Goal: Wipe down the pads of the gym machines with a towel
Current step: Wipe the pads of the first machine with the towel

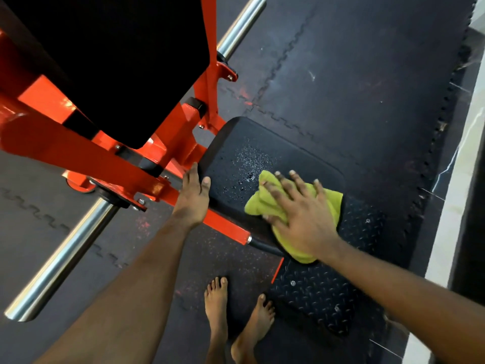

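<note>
Right hand, fingers spread flat, presses one yellow-green towel onto the near right edge of the seat pad, hiding the towel's middle; left hand, fingers straight, rests on its left edge; a second pad is cut off above

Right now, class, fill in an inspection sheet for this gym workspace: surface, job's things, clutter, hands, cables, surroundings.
Surface: black seat pad, droplets on its middle.
Job's things: yellow-green towel bunched on the pad's near-right edge.
Clutter: nothing seen.
Hands: right hand presses flat on the towel, fingers spread; left hand rests on the pad's left edge.
Cables: nothing seen.
Surroundings: orange frame, steel bar, interlocking floor mats, bare feet.
</note>
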